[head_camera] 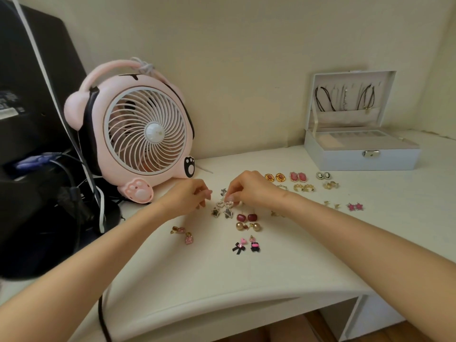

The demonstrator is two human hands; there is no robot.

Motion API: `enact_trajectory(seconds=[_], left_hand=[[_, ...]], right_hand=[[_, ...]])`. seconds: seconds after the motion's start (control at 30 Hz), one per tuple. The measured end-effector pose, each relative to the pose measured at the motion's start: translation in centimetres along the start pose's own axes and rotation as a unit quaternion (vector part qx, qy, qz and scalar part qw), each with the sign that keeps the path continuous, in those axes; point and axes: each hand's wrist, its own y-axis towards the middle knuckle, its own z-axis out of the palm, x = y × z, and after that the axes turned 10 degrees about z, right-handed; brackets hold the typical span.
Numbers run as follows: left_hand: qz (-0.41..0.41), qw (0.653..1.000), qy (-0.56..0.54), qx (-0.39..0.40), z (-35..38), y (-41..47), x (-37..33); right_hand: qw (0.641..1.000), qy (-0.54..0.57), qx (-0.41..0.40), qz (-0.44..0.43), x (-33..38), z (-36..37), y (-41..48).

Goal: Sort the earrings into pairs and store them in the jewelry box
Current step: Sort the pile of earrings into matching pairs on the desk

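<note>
While sorted pairs line the desk's far edge, the right hand pinches a pearl-studded heart earring at mid-desk, fingertips closed on its rim; the left hand hovers just beside it, fingers curled, though what it holds, if anything, cannot be made out. Such pieces are likely feather-light, stiff and slippery — best taken by the edge, not the thin post, which could bend. Star studs, red square drops and bow earrings lie loose nearer the front edge. The white jewelry box stands open at the far right corner, necklaces hanging in its lid — its tray compartments appear empty, though the angle hides much.
</note>
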Motion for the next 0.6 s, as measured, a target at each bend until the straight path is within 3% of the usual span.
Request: enact_trajectory(seconds=[0.27,0.6], left_hand=[[0.034,0.997,0.031,0.068,0.8,-0.4,-0.1],[0.040,0.997,0.045,0.039,1.6,0.2,-0.1]], right_hand=[[0.999,-0.023,0.037,0.000,0.3,0.4,-0.4],[0.999,-0.034,0.030,0.004,0.1,0.6,-0.5]])
